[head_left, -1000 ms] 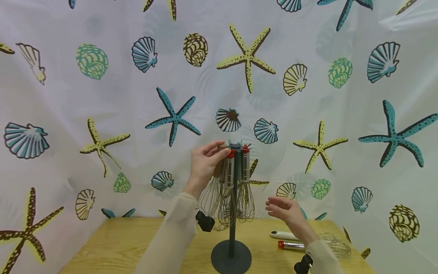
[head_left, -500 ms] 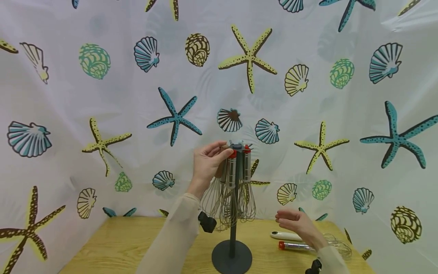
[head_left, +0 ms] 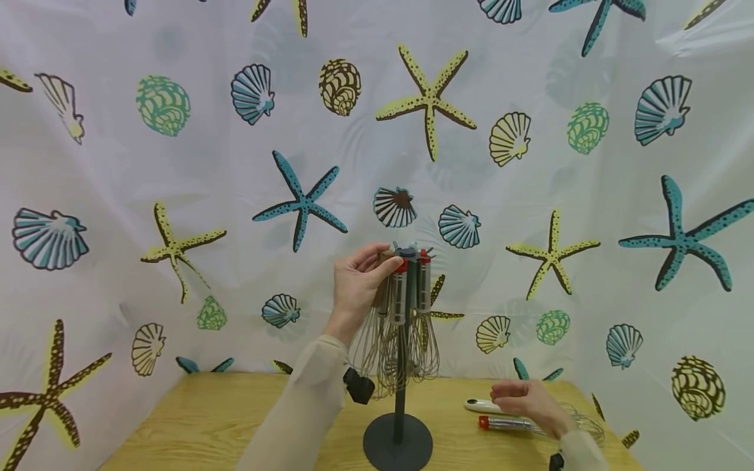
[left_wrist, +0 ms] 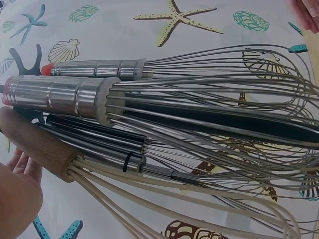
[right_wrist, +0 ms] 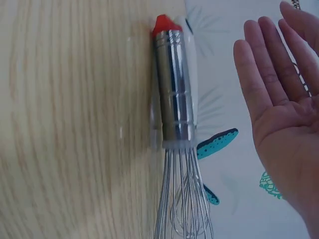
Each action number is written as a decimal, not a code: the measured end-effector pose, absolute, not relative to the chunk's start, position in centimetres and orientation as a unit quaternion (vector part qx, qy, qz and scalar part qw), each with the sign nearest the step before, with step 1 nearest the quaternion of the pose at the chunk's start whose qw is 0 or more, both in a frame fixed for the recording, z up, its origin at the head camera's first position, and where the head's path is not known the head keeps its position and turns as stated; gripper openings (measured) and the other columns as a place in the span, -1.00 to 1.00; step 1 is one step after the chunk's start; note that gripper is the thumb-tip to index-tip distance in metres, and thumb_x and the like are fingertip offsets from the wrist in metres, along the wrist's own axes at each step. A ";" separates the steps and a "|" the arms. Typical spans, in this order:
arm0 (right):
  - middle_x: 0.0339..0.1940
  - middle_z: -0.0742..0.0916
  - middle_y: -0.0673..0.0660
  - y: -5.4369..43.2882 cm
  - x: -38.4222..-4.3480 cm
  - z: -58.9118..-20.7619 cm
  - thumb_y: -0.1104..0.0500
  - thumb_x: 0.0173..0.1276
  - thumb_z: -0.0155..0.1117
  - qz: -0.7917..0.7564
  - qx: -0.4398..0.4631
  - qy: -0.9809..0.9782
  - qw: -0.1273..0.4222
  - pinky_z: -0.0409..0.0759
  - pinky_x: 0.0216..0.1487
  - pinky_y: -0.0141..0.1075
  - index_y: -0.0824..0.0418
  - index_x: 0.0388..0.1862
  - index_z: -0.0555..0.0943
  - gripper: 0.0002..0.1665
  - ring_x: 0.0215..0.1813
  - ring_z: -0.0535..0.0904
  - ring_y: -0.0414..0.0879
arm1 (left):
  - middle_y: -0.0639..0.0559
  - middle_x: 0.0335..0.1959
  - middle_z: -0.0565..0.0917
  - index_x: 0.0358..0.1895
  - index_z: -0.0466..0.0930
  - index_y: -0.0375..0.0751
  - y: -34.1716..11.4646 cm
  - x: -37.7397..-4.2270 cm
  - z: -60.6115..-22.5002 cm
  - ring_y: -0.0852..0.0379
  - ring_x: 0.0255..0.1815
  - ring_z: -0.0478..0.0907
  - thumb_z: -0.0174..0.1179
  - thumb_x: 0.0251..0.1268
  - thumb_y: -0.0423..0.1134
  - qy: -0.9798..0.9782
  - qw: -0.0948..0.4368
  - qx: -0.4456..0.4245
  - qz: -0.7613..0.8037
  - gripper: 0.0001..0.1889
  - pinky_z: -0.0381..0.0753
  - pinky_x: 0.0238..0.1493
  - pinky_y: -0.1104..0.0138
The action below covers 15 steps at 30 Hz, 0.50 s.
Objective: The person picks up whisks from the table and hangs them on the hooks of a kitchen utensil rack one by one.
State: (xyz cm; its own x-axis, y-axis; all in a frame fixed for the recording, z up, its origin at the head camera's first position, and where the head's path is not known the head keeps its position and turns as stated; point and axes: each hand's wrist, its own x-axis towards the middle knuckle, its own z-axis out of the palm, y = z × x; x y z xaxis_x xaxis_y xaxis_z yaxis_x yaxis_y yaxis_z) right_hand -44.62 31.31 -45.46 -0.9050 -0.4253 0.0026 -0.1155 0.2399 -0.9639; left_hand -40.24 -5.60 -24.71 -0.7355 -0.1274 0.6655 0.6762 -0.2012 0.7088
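At the top of a dark upright rack [head_left: 398, 442], my left hand [head_left: 355, 286] pinches the handle end of a wooden-handled whisk [left_wrist: 42, 143]. Its thumb lies by the red end of a steel-handled whisk [head_left: 398, 297] hanging in front. Another red-ended steel whisk [head_left: 424, 288] hangs to the right, and slimmer metal-handled whisks [left_wrist: 107, 149] hang behind. My right hand [head_left: 533, 403], fingers extended and palm showing in the right wrist view, hovers above two whisks on the table: one white-handled [head_left: 478, 405], one steel with a red end [right_wrist: 174, 89]. It holds nothing.
The rack's round dark base [head_left: 383, 451] stands on a light wooden table [head_left: 206, 418]. Behind and at both sides hangs a white curtain [head_left: 353, 150] printed with starfish and shells. Small black cameras sit at both wrists.
My right hand has moved right and down, away from the rack and towards the whisks on the table. My left hand stays at the top of the rack.
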 end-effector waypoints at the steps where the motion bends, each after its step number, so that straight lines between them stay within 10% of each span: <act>1: 0.19 0.66 0.28 31.5 -44.6 -45.7 0.15 0.41 0.27 -0.585 -0.174 0.781 0.132 0.58 0.20 -0.05 0.45 0.32 0.44 -0.40 0.19 0.62 0.04 | -0.26 -0.04 0.72 0.00 0.69 -0.30 -5.6 -40.2 -24.8 0.15 -0.06 0.70 0.45 0.09 -0.31 -0.574 0.271 -0.238 -0.735 -0.64 0.67 0.00 0.35; 15: 0.19 0.64 0.38 33.0 -44.7 -46.5 0.15 0.39 0.30 -0.540 -0.161 0.818 0.121 0.53 0.23 0.07 0.48 0.30 0.44 -0.38 0.21 0.58 0.21 | -0.10 0.11 0.69 0.17 0.63 -0.20 -7.6 -39.8 -24.6 0.14 0.17 0.61 0.35 0.25 -0.14 -0.637 0.223 -0.252 -0.694 -0.56 0.59 0.17 0.26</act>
State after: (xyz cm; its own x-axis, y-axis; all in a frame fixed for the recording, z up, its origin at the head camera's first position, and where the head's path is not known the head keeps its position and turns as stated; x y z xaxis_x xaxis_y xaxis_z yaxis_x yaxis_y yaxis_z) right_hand -44.69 33.00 -46.53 -0.9189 -0.3937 -0.0252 -0.1317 0.3661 -0.9212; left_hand -39.83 -7.56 -24.65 -0.7736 0.0108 0.6336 0.6304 -0.0893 0.7711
